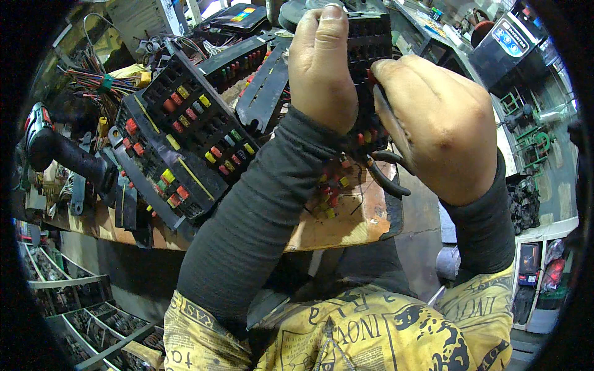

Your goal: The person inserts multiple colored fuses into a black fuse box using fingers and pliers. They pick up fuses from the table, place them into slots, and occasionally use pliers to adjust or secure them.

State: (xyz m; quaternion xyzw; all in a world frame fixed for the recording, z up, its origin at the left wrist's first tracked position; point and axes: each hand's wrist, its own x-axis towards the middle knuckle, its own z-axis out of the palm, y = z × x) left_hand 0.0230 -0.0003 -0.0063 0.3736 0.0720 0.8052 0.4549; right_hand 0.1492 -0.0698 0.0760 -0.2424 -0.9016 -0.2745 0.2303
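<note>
My left hand (322, 68) is closed on the left side of a black fuse box (369, 46), holding it up on edge above the bench. Red and yellow fuses sit in its lower end. At the box's right side my right hand (439, 123) has its fingers bent in and pressed together. A small red piece shows by those fingertips, but what they pinch is mostly hidden. Loose red and yellow fuses (333, 188) lie on the wooden bench below. Left of my left forearm rests a larger black fuse box (204, 111) filled with coloured fuses.
A cordless power tool (68, 151) lies at the far left, near a bundle of coloured wires (102, 83). More black fuse panels (266, 89) are piled behind. A black cable (390, 176) loops by the bench's right corner (377, 226). Metal racks (93, 309) stand lower left.
</note>
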